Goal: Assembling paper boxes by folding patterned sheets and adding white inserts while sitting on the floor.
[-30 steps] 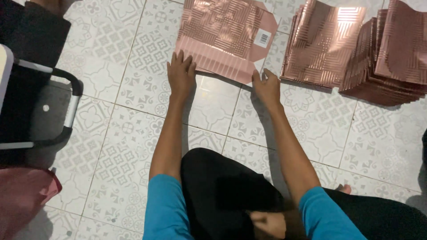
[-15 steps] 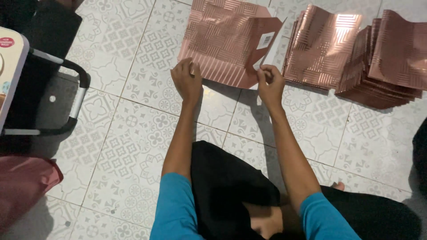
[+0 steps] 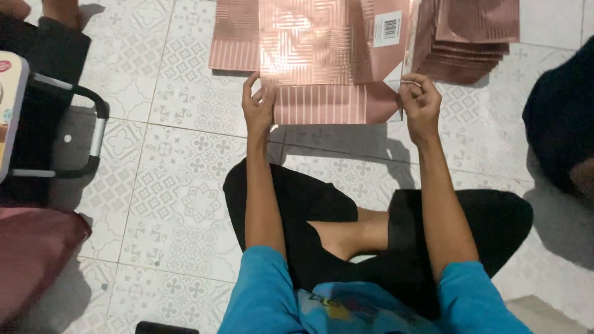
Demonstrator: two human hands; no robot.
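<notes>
Nearest us we see our crossed legs in black trousers (image 3: 309,204) on the patterned tile floor (image 3: 179,204), with both bare forearms reaching forward over them. Our left hand (image 3: 258,106) has its fingers curled, pinching the lower left corner of the rose-gold paper bag (image 3: 322,55), while our right hand (image 3: 419,102) is closed in a pinch on the bag's lower right corner, the bag lying flat on the tiles with its bottom flap folded toward us. Beyond the right hand a stack of matching bags (image 3: 470,37) rests just beside it, and another flat sheet (image 3: 234,37) pokes out on the left.
</notes>
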